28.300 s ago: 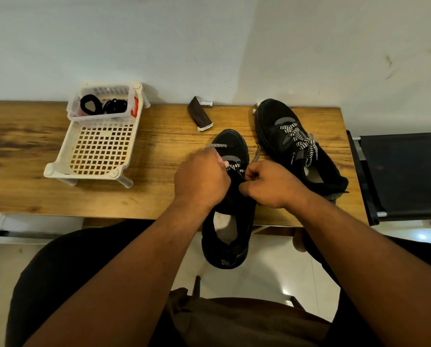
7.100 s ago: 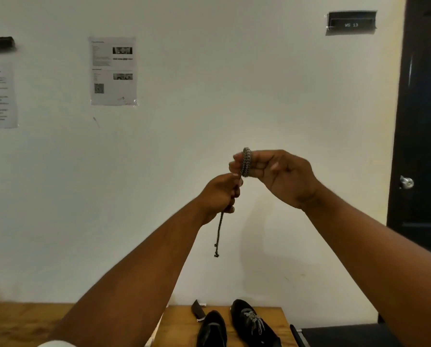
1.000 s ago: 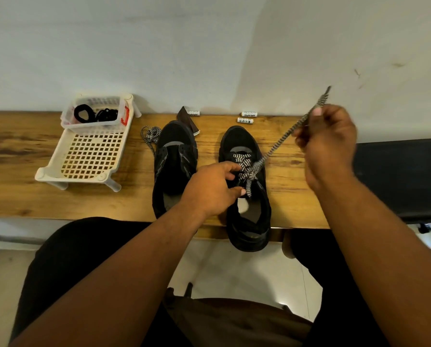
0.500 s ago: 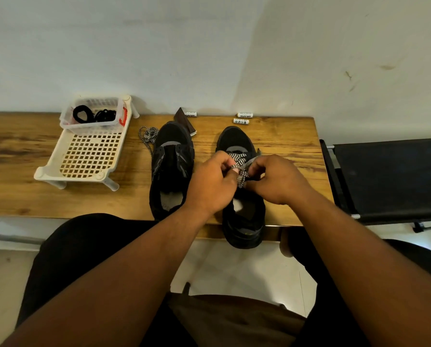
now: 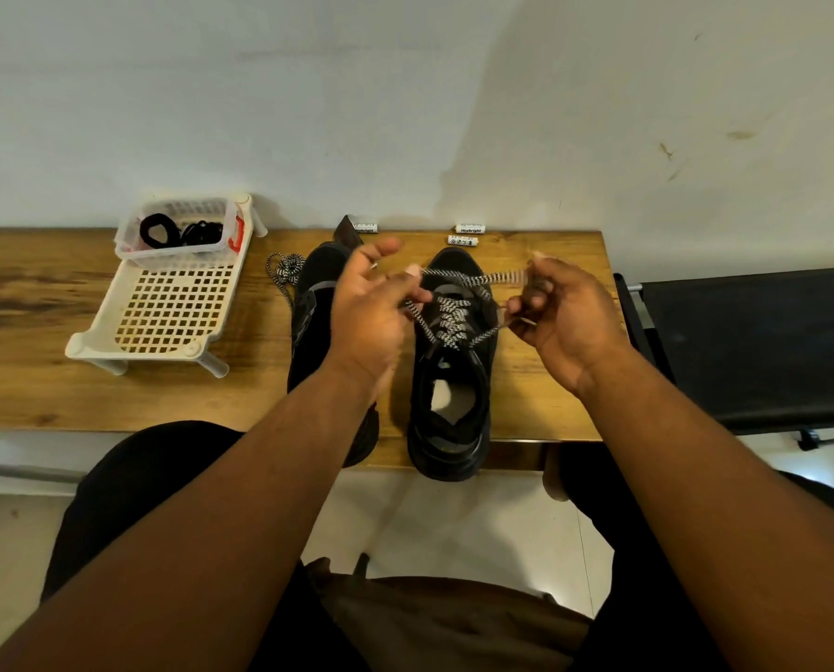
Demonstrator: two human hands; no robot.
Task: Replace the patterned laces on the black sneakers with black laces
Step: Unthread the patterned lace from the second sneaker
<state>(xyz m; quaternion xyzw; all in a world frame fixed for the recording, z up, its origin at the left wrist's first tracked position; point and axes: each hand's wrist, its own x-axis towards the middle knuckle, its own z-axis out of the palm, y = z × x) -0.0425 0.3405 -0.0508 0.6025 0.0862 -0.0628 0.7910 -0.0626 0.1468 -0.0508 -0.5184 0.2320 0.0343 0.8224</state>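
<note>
the right-hand black mesh sneaker (image 5: 449,380) lies toe toward the wall on the wooden bench top (image 5: 42,371), heel hanging over the near edge. half a second ago both hands were bunched together over its tongue; now they have drawn apart to either side of it. the left hand (image 5: 371,312) pinches one run of the black-and-white patterned lace (image 5: 449,315) between thumb and forefinger, its other fingers spread loose. the right hand (image 5: 558,315) is curled round the other run, which stretches from it across the toe of this sneaker. the lace looks slackened and lifted from the upper eyelets, though it is still crossed through the lower ones, so unlacing this shoe is underway, not done.

just left of this sneaker stands the second black sneaker (image 5: 315,308), showing no lace, and beyond that shoe's toe lies a coiled patterned lace (image 5: 286,269), so i judge that one already stripped. further left of the sneakers sits a cream plastic lattice basket (image 5: 163,312), and in the clear tub at its far end are the coiled black laces (image 5: 177,231), untouched. nothing has been relaced yet; the task seems less than half done.
</note>
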